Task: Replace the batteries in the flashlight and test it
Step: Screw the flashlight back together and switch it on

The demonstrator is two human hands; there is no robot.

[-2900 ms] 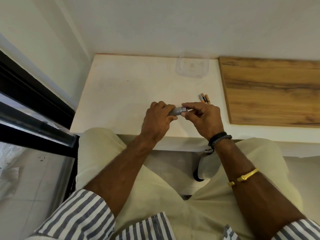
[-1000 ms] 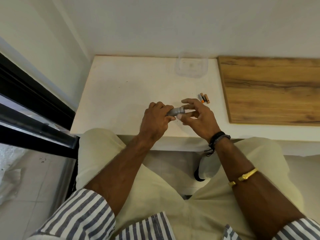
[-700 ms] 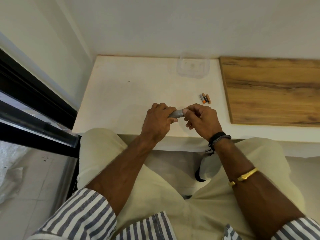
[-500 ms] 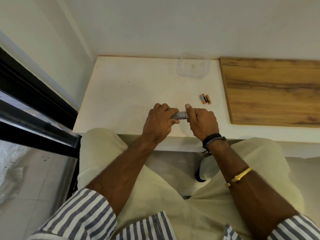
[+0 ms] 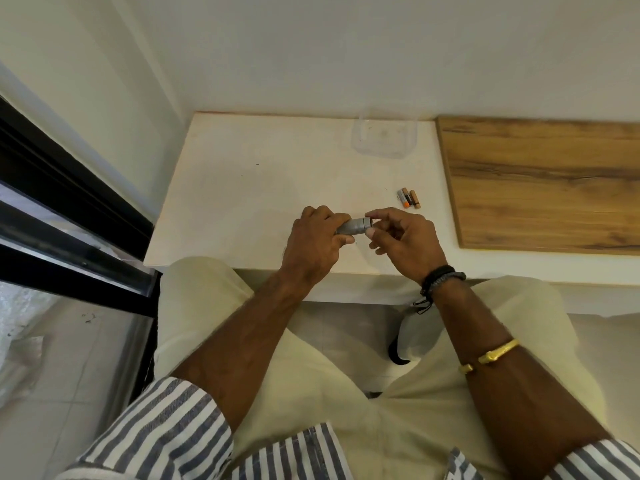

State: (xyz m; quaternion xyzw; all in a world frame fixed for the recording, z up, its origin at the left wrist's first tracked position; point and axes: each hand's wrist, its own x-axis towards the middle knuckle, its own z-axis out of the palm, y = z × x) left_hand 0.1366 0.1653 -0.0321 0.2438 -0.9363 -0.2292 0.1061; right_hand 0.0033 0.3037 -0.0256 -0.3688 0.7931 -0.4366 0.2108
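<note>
At the far left a dark window frame [image 5: 65,216] runs diagonally beside the white wall, and below it a striped sleeve [image 5: 162,431] covers the person's left upper arm. The white worktop [image 5: 242,188] stretches from there toward the right, its near edge above the person's pale trousers [image 5: 311,375]. Above the near part of the worktop the left hand [image 5: 317,242] is curled around the body of the grey flashlight [image 5: 355,226], its grip closed firmly on the barrel so that only the right-hand end of the flashlight shows beyond the fingers. The flashlight lies roughly level, pointing to the right, held just above the surface rather than resting on it. The right hand [image 5: 403,242] meets that exposed end: thumb and forefinger pinch lightly at its rim in a narrow grip, the other fingers loosely curled; whether they hold a separate cap cannot be told. A dark wristband [image 5: 441,277] and a gold bangle [image 5: 490,355] sit on the right forearm. Beyond the right hand, well apart from the flashlight, three small batteries [image 5: 408,198] lie side by side, touching one another. Farther back a clear plastic container [image 5: 382,136] stands against the wall. At the right a wooden board [image 5: 547,181] lies on the worktop.
</note>
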